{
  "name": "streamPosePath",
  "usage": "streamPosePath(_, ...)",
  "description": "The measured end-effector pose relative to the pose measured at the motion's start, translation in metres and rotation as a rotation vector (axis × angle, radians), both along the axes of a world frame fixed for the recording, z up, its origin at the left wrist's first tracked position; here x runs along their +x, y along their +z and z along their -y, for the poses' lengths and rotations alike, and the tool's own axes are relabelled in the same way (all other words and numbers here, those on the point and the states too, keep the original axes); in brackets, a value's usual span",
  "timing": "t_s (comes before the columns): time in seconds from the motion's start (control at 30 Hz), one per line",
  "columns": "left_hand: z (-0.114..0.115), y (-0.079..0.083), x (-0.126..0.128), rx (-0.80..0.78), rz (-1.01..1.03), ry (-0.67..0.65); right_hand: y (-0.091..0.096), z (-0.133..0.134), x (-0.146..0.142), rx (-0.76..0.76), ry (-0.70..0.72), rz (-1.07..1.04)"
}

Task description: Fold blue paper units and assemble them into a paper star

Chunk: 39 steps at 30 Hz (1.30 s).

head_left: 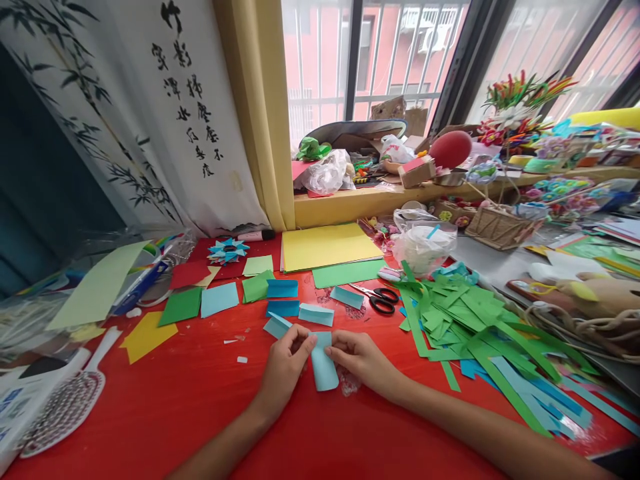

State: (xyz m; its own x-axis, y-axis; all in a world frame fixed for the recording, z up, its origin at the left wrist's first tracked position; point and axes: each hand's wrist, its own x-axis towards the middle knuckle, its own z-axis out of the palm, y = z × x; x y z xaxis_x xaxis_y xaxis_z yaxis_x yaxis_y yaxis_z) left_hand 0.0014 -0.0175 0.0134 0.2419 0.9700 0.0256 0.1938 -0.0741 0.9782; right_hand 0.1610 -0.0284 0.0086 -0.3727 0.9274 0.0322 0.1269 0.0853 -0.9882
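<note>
A light blue strip of paper [324, 367] hangs between my hands over the red table, its lower end slightly curled. My left hand [291, 357] pinches its upper left edge between thumb and fingers. On the other side, my right hand [359, 357] grips its upper right edge. Just beyond my hands lie several creased blue paper pieces, among them a light one [316, 314], a darker one [283, 308] and another light one [348, 297]. Black-handled scissors [383, 303] rest to the right of these pieces.
Green paper scraps [465, 320] are heaped at the right, with blue strips [545, 393] nearer. Yellow sheets [330, 247] lie at the back, beside a folded blue paper ring [228, 251]. A white hairbrush [67, 407] is at the left. A woven basket [500, 227] stands far right.
</note>
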Motion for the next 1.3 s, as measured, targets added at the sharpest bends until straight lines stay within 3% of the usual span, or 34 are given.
streamPosePath(0.27,0.0030,0.0021,0.0011,0.006,-0.095,-0.078,0.0029,0.0018,0.0003,0.010,-0.063,0.026)
streamPosePath(0.7,0.0043,0.0024,0.0031,0.033,-0.220,-0.125,0.0035,0.0025,0.0034,0.154,-0.129,0.189)
streamPosePath(0.9,0.0091,0.0060,0.0040,0.136,-0.260,-0.169,0.0034,0.0010,0.0049,0.312,-0.119,0.381)
streamPosePath(1.1,0.0078,0.0051,0.0054,0.129,-0.272,-0.166,0.0052,0.0042,0.0043,0.354,-0.132,0.362)
streamPosePath(1.3,0.0052,0.0017,0.0051,0.082,-0.227,-0.191,0.0060,0.0030,0.0056,0.324,-0.250,0.303)
